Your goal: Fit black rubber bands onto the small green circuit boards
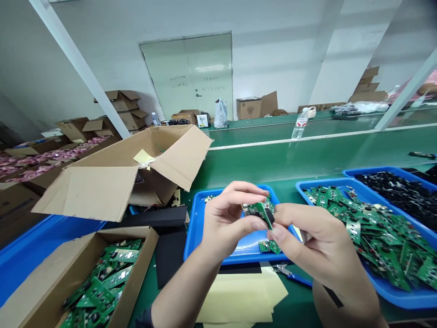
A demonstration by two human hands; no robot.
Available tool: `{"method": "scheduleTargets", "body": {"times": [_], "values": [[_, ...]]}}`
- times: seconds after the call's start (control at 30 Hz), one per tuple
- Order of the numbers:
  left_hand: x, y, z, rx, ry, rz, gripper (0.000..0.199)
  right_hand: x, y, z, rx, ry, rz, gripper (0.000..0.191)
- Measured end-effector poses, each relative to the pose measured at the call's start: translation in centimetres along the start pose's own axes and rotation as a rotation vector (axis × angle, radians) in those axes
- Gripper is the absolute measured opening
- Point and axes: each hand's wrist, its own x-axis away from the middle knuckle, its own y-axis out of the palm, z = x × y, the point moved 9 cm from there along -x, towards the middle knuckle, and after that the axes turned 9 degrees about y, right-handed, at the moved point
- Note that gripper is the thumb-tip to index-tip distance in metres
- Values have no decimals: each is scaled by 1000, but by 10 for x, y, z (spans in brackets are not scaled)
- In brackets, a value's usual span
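Green counter (150, 273) first, wide across the near scene, with everything set round the worker in a loose arc, likely so each pile sits within reach. Big cardboard box (175, 157) at the left, flaps splayed wide, which should leave its mouth easy to get into. Over on the right, the large blue tray (392, 295), piled with circuit boards, its raised rim presumably stopping that heap from sliding off. Near left, an open carton (134, 273), more boards stacked inside, its walls doing the same job. And in the centre, a smaller blue tray (194, 228), only a few boards in it, much of its floor bare! Yellow sheets (239, 296) lie flat just this side of it, handy to the worker.

Now the hands! Left hand (225, 214): its grip is closed on one circuit board (262, 212), thumb near, fingers over the far edge, seemingly to steady it. Right hand (317, 241): grip pinched at that same board's right edge, thumb low, forefinger bent, apparently for fine control. The board is up at a tilt, above the central tray, which would probably catch anything dropped. Beside that tray, blue-handled cutters (297, 277), lying free, partly behind the right hand.
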Motion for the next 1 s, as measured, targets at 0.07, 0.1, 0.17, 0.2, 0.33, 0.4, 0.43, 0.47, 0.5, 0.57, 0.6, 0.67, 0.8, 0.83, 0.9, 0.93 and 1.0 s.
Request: {"method": "scheduleTargets", "body": {"times": [0.07, 0.1, 0.17, 0.2, 0.33, 0.4, 0.43, 0.47, 0.5, 0.57, 0.6, 0.67, 0.8, 0.83, 0.9, 0.93, 1.0], "values": [[1, -3, 3, -178, 31, -23, 34, 0, -2, 0, 54, -14, 32, 21], [1, -3, 6, -242, 46, -48, 36, 0, -2, 1, 73, -11, 39, 21], [0, -3, 8, -317, 46, -107, 41, 1, -2, 3, 102, -6, 43, 21], [0, -3, 7, -333, 31, -127, 44, 1, -2, 4, 114, -5, 44, 22], [-2, -5, 4, -278, -46, -141, 44, 1, -1, 4, 106, -31, 42, 19], [-1, -4, 3, -190, -65, -120, 43, 1, 0, 4, 86, -32, 45, 17], [-1, -4, 2, -166, -67, -100, 42, 0, 1, 5, 85, -30, 54, 16], [0, -4, 2, -161, -72, -76, 41, 0, 1, 5, 94, -31, 70, 16], [1, -4, 1, -176, -74, -57, 40, 0, 0, 5, 108, -37, 94, 16], [2, -4, 1, -225, -53, -34, 38, 0, -1, 3, 148, -63, 148, 18], [1, -4, 2, -237, -35, -26, 36, 1, -2, 1, 170, -80, 178, 18], [1, -3, 2, -218, -32, -19, 33, 2, -4, -2, 209, -99, 225, 18], [0, 2, 0, -154, -70, -49, 32, 1, -5, -5, 221, -99, 227, 19], [0, 4, 1, -159, -73, -59, 34, 0, -5, -4, 216, -95, 216, 20], [0, 6, 2, -178, -83, -73, 41, -2, -5, -1, 211, -85, 202, 20], [1, 7, 2, -198, -94, -80, 44, -3, -5, 1, 216, -75, 193, 21], [1, 8, 4, -275, -86, -90, 47, -4, -4, 5, 256, -52, 178, 23]]}}
